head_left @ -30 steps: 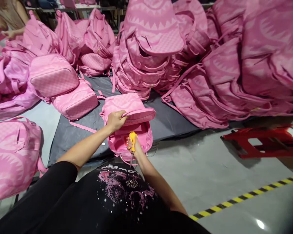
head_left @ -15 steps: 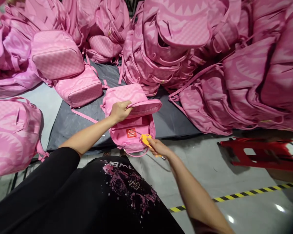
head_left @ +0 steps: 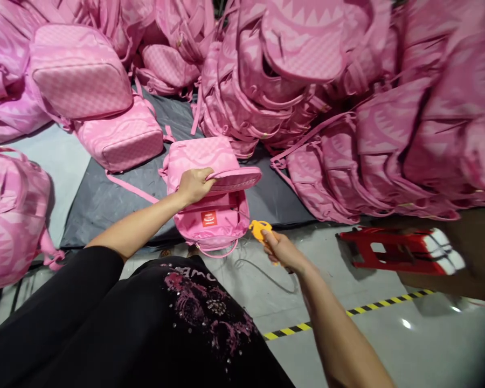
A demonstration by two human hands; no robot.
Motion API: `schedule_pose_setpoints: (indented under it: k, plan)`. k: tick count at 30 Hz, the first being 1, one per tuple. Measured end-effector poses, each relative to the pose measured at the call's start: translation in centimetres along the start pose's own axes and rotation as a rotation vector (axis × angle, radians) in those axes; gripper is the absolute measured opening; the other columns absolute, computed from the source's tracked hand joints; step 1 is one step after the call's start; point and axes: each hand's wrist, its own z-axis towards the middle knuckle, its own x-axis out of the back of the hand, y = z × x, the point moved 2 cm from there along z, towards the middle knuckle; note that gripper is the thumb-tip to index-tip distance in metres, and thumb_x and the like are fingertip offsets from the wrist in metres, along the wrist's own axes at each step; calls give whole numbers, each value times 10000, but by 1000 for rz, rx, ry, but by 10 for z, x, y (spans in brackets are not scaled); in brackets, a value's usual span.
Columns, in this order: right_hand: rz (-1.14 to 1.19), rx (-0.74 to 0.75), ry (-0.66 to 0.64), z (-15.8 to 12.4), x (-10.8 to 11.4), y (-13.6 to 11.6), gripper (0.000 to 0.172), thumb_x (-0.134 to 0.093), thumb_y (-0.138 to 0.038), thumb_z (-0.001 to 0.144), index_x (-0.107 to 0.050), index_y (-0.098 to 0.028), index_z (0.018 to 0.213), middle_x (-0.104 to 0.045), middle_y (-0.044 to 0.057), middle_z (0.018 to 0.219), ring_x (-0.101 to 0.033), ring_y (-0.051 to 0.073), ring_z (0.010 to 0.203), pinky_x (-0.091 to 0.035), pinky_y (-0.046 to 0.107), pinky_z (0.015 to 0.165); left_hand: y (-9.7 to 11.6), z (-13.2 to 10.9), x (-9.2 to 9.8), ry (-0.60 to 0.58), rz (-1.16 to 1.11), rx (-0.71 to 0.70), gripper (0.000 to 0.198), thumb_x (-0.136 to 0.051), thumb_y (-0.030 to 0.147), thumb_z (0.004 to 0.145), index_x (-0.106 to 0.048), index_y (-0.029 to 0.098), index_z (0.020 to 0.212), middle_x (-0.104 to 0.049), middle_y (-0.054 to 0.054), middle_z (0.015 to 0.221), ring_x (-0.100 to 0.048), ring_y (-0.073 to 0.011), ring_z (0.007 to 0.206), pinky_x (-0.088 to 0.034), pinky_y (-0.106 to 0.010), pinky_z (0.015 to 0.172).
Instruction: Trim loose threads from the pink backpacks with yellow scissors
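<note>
Left hand point(head_left: 194, 184): arm stretched forward, fingers closed on flap of pink backpack point(head_left: 210, 215).
Right hand point(head_left: 283, 250): arm out to the side, fingers wrapped around yellow snips point(head_left: 258, 229), blades probably hidden.

Backpack point(head_left: 210, 215) on mat point(head_left: 105, 205), stool point(head_left: 392, 250) rightward

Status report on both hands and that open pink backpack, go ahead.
Left hand grips backpack flap, holding it open. Right hand holds yellow snips beside it. Red label exposed inside; nothing blocking.
</note>
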Motion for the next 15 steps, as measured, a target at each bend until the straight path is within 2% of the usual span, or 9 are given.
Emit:
schedule_pose_setpoints:
  k: [4,7,9,11,12,14,15]
  plan:
    - [114,-13,-33,4,-19,20,433,-507,-647,853,-423,-226,797,-315,-130,438,-249,52,329,-282,182,354,9,-17,-4,-75,1,36,193,-573,297,896,-729,187,867,-737,-62,788,-664,-206,751,-390,-283,657]
    - [188,15,27,6,-31,46,470,-530,-687,825,-435,-226,812,-375,-119,431,-315,68,319,-321,196,362,17,-46,-6,-227,-71,35,227,-595,347,885,-732,201,991,-754,-73,936,-685,-237,890,-467,-313,779]
    - [278,31,61,2,-36,71,512,-539,-721,806,-475,-214,844,-484,-79,465,-431,99,352,-370,216,392,11,-72,-6,-420,-234,-20,399,-660,442,840,-691,218,1168,-720,-89,1164,-659,-264,1076,-483,-360,933]
    - [422,25,80,-3,-40,99,567,-582,-736,777,-529,-193,930,-592,-33,557,-551,132,446,-451,247,470,-13,-95,-7,-538,-443,4,695,-710,547,777,-550,244,1382,-584,-102,1413,-545,-289,1297,-419,-412,1092]
    - [497,21,94,-4,-41,113,594,-627,-721,760,-548,-186,1004,-623,-23,606,-588,140,500,-490,264,526,-32,-103,-8,-510,-522,87,833,-717,589,755,-447,253,1468,-488,-110,1508,-455,-297,1390,-366,-435,1149]
    - [617,17,167,2,-45,134,647,-730,-666,703,-563,-180,1096,-641,-26,659,-618,140,571,-531,280,616,-78,-109,-11,-292,-578,391,1000,-689,661,745,-275,240,1551,-299,-142,1618,-281,-322,1496,-277,-484,1204]
    - [658,19,234,9,-46,140,652,-770,-643,663,-574,-179,1078,-634,-32,661,-620,137,585,-535,273,626,-100,-109,-14,-174,-581,552,1043,-659,693,753,-210,222,1568,-235,-169,1636,-238,-339,1510,-265,-509,1205]
